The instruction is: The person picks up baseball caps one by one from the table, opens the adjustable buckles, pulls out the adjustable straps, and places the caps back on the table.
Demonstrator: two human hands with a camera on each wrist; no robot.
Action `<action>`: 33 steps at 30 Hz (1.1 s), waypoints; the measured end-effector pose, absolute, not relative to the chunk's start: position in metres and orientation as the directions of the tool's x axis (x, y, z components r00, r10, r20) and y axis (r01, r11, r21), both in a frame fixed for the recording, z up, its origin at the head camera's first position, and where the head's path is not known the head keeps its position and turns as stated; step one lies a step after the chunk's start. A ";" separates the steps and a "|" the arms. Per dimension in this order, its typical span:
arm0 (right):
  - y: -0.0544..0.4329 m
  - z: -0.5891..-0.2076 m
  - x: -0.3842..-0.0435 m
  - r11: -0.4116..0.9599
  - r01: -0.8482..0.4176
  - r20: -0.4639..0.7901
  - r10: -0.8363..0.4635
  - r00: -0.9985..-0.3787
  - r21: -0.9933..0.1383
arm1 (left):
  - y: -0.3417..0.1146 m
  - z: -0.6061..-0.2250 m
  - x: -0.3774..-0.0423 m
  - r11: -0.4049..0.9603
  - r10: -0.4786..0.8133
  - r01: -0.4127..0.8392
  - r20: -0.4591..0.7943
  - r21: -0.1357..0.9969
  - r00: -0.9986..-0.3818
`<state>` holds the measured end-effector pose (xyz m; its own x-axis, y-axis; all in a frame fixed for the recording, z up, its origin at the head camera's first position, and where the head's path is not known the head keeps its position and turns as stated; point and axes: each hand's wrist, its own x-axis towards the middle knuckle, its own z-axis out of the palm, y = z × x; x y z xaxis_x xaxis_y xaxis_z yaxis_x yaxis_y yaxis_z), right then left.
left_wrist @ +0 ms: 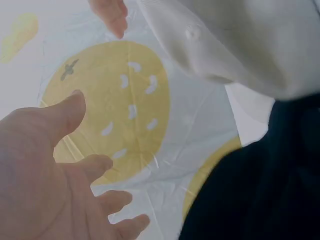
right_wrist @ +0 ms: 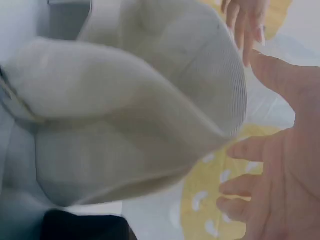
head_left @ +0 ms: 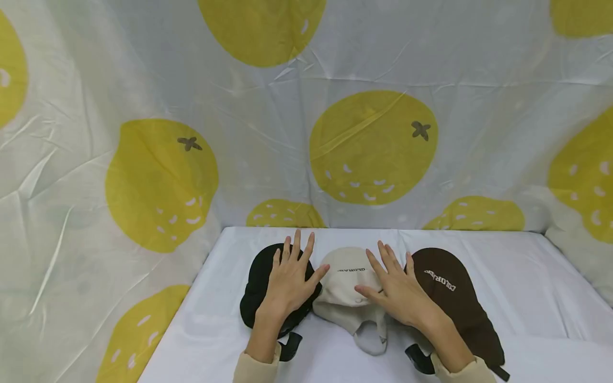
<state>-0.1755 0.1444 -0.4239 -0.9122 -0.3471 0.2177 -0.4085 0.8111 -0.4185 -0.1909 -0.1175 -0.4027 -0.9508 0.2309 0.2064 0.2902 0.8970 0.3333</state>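
Left hand and right hand hovered, grip splayed and empty, near black cap, cream cap and brown cap, seemingly aligned for reach.

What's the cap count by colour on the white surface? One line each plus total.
Black cap: 1
Cream cap: 1
Brown cap: 1
Total: 3 caps
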 end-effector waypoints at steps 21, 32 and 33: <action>0.072 -0.433 -0.174 0.654 -0.633 0.340 -0.534 -0.774 -0.415 | -0.200 -0.423 -0.161 0.887 0.219 0.318 0.303 0.335 -0.928; 0.041 -0.441 -0.180 0.572 -0.689 0.475 -0.502 -0.723 -0.445 | -0.209 -0.439 -0.156 0.749 0.246 0.427 0.386 0.506 -0.889; 0.039 -0.441 -0.180 0.559 -0.681 0.467 -0.497 -0.732 -0.472 | -0.208 -0.441 -0.157 0.735 0.243 0.440 0.405 0.516 -0.882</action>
<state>-0.1804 0.0391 -0.4412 -0.7316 -0.4971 0.4665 -0.6812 0.5592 -0.4724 -0.1567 -0.2083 -0.4407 -0.8815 0.2431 0.4047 0.4397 0.7350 0.5162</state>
